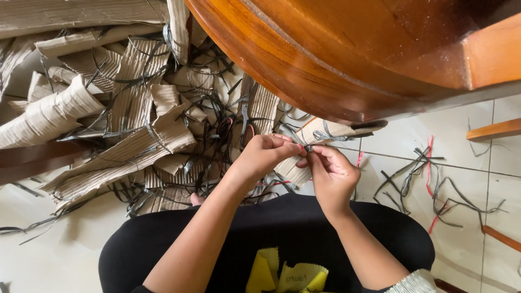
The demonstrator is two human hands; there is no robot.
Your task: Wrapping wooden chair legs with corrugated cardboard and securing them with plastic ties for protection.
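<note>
**Both hands pinch a dark strap at a wrapped furniture part**

Nearest the camera, yellow cloth pieces [285, 276] lie on the person's black-clad lap [271, 233]. Above the lap the two hands meet. The left hand [264, 154] is curled, its fingertips pressed together on a thin dark plastic strap [307, 147]. The right hand [332, 172] faces it, thumb and forefinger pinching the same strap from the other side. The strap sits between the fingertips of both hands, just in front of a cardboard-wrapped piece [325, 133] that sticks out from under the wooden furniture; more dark strap bands cross that beige wrapping.

To the right, on the pale tiled floor [467, 163], loose cut straps [434, 190] lie scattered, dark grey with a few red lengths among them. Two orange wooden bars [496, 130] show at the right edge.

To the left and farther off, a heap of torn corrugated cardboard [108, 114] covers the floor, beige and ribbed, some sheets rolled, with tangled dark straps threaded through it.

At the top, the curved, glossy brown underside of the wooden furniture [347, 49] overhangs the scene.
</note>
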